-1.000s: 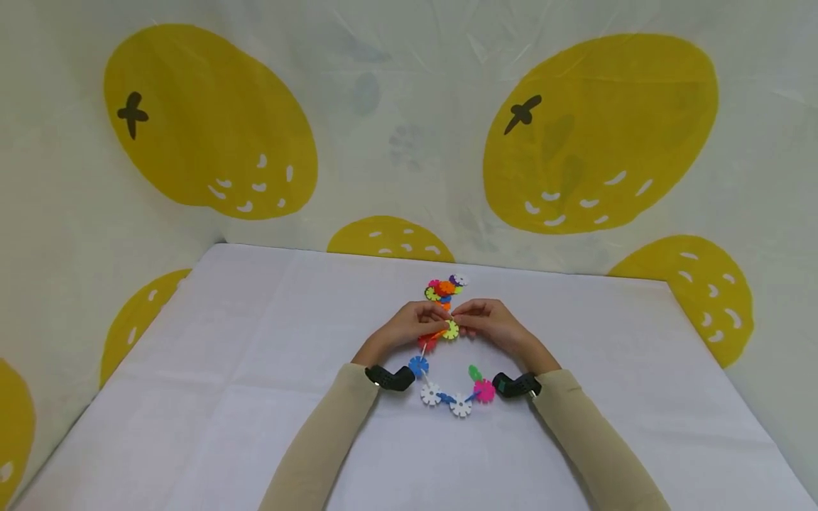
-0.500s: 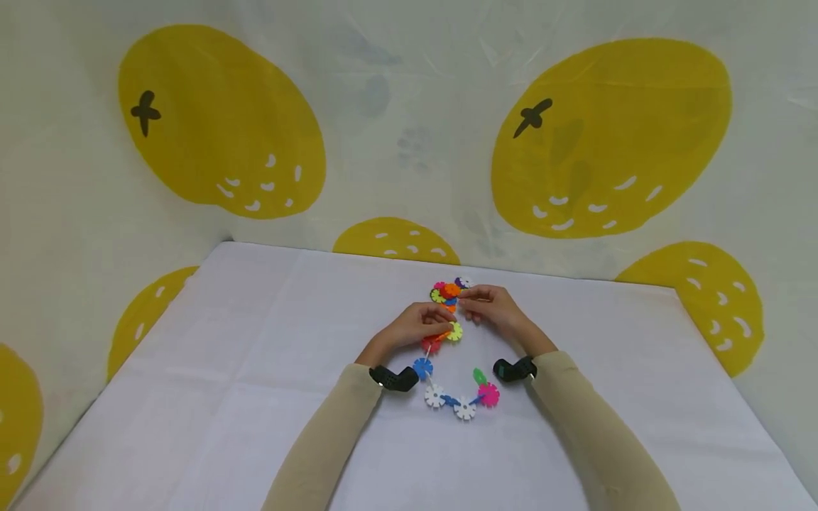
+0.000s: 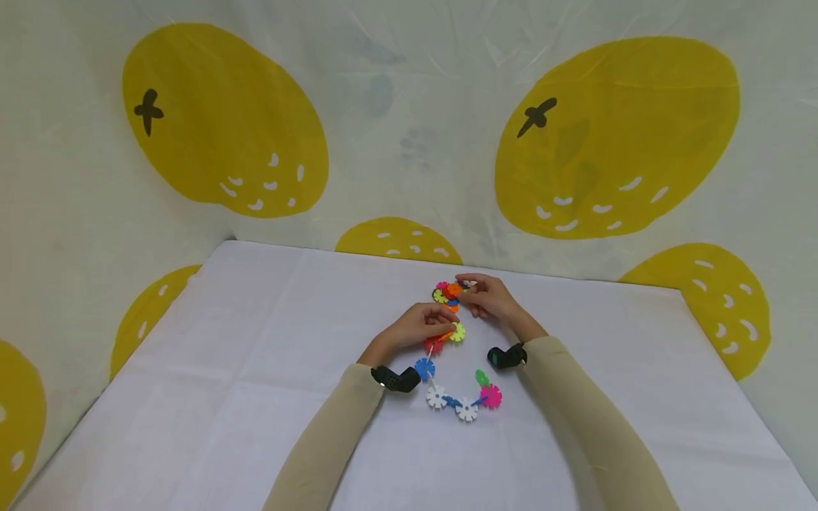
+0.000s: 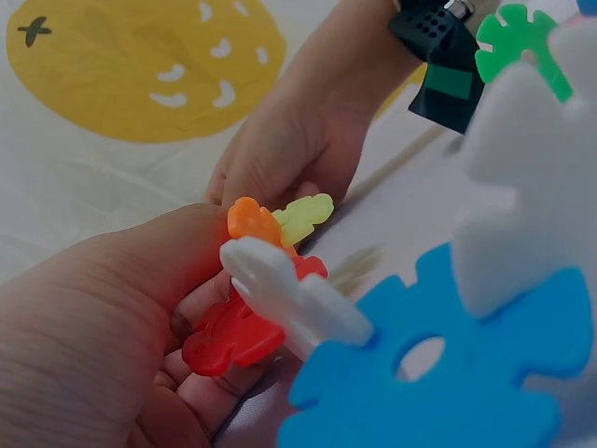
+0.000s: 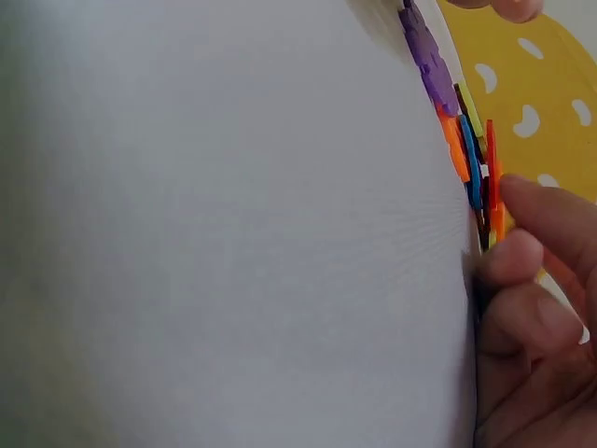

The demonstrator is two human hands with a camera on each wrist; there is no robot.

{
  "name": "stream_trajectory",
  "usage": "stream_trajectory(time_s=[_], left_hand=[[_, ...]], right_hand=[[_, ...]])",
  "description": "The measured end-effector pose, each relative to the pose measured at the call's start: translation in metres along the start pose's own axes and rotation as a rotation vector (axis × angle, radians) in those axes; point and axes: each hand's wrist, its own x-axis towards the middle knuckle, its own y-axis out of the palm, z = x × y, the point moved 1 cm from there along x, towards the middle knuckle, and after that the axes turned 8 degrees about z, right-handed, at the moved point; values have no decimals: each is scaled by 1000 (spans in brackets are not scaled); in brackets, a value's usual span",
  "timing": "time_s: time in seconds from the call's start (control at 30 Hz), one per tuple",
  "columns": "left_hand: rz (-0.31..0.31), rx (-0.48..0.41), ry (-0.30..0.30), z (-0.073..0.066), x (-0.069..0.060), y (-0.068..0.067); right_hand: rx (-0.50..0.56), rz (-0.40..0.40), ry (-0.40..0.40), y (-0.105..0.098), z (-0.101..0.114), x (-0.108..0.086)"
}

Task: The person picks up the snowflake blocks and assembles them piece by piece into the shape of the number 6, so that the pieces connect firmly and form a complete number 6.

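Note:
A chain of interlocking snowflake discs curves over the table: a yellow disc (image 3: 457, 332), a blue disc (image 3: 424, 368), a white disc (image 3: 466, 409), a pink disc (image 3: 491, 396) and a green one (image 3: 482, 377) at the end. My left hand (image 3: 415, 326) pinches the chain near its yellow end, at the orange disc (image 4: 252, 219); a red disc (image 4: 233, 336) lies by the fingers. Farther back, my right hand (image 3: 495, 298) reaches over a small pile of loose discs (image 3: 442, 296). Its thumb is at an orange disc's (image 5: 500, 210) edge, its fingers loosely bent.
The white-covered table (image 3: 255, 397) meets a patterned cloth wall (image 3: 409, 177) just behind the pile. Black wrist cameras sit on both wrists, the left camera (image 3: 396, 379) close to the chain's blue disc.
My right hand has left the chain's yellow end and moved back to the loose pile, where its fingers have spread. The left hand keeps its pinch on the chain. The head view has shifted slightly.

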Motion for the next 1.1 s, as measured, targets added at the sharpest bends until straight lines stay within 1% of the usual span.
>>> stream_trajectory(time_s=[0.07, 0.17, 0.33, 0.5, 0.6, 0.73, 0.8, 0.97, 1.1], left_hand=[[-2, -2, 5, 0, 0, 0], [0, -4, 9, 0, 0, 0], [5, 15, 6, 1, 0, 0], [9, 18, 19, 2, 1, 0], [19, 27, 39, 2, 0, -1], [32, 45, 46, 0, -1, -1], [31, 43, 37, -1, -1, -1], [26, 44, 28, -2, -2, -1], [22, 55, 36, -2, -2, -1]], right_hand=[[-24, -13, 18, 1, 0, 3], [-59, -10, 37, 1, 1, 5], [-76, -1, 29, 0, 3, 4], [-28, -11, 17, 0, 2, 1], [1, -23, 13, -1, 0, -1], [23, -35, 38, -4, -3, -2], [29, -41, 55, -5, -5, -3], [83, -13, 53, -6, -10, -9], [146, 9, 28, -6, -13, -14]])
